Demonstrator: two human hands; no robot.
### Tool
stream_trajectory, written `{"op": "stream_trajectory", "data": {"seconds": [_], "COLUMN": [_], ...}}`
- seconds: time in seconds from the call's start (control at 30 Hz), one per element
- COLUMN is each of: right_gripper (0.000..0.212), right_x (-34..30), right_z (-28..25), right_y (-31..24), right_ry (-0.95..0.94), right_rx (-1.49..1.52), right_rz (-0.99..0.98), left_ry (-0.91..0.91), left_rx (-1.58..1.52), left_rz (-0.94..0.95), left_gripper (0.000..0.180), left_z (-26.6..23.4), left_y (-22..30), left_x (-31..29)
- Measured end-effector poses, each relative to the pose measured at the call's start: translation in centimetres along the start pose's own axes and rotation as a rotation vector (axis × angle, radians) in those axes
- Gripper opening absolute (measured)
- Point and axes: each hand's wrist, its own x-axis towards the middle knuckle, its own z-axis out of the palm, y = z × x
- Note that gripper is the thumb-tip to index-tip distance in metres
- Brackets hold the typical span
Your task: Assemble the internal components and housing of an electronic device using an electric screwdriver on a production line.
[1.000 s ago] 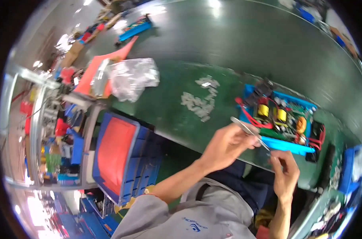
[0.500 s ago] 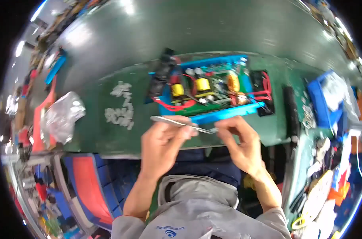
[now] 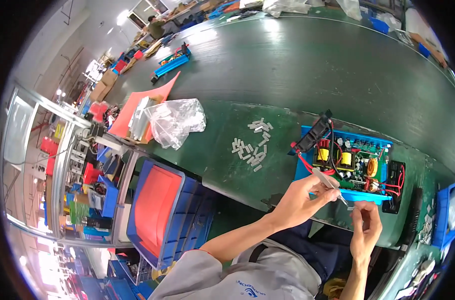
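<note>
My left hand (image 3: pixel 300 202) grips metal tweezers (image 3: pixel 323 178), which point down and right. At their tips is a small pale piece (image 3: pixel 351 208), too small to name. My right hand (image 3: pixel 366 227) pinches at this piece with thumb and forefinger. Just beyond both hands lies an open blue metal housing (image 3: pixel 365 195) with a circuit board (image 3: pixel 360 175) carrying yellow-wrapped transformers and a copper coil. A black fan-like part (image 3: pixel 315 134) leans at its left end. At its right end, a black panel (image 3: pixel 393 192) hangs on red wires. Several small whitish pieces (image 3: pixel 250 150) are scattered left of the housing.
Farther left, a clear plastic bag (image 3: pixel 180 120) lies against a red-orange sheet (image 3: pixel 160 90). Another blue-housed unit (image 3: pixel 171 65) sits far left on the dark green surface. A blue crate with a red sheet (image 3: pixel 157 215) stands at the left front; a blue bin (image 3: pixel 443 220) is at right.
The view has swung left, so the housing and both hands appear farther right in the picture. The tweezers stay in my left hand, with my right fingers close to their tips.
</note>
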Motion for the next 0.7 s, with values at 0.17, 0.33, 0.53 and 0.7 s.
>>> {"op": "stream_trajectory", "data": {"seconds": [0.17,0.33,0.53,0.7], "right_gripper": [0.006,0.012,0.036,0.046], "right_x": [0.6,0.7,-1.0,-2.2], "right_z": [-0.5,-1.3,-10.8,-13.3], "right_y": [0.2,-0.8,1.4,2.8], "right_ry": [0.021,0.032,0.671,0.661], "right_rx": [-0.022,-0.222,-0.926,-1.078], "right_rz": [-0.033,-0.185,-0.305,-0.153], "left_ry": [-0.058,0.028,0.172,0.12], "left_rx": [0.067,0.156,0.222,0.318], "left_rz": [0.036,0.101,0.125,0.276], "left_gripper": [0.021,0.013,0.013,0.01], "left_z": [0.8,1.5,0.3,1.5], "left_y": [0.1,-0.8,-1.4,-2.6], "left_x": [0.9,1.2,2.2,3.2]}}
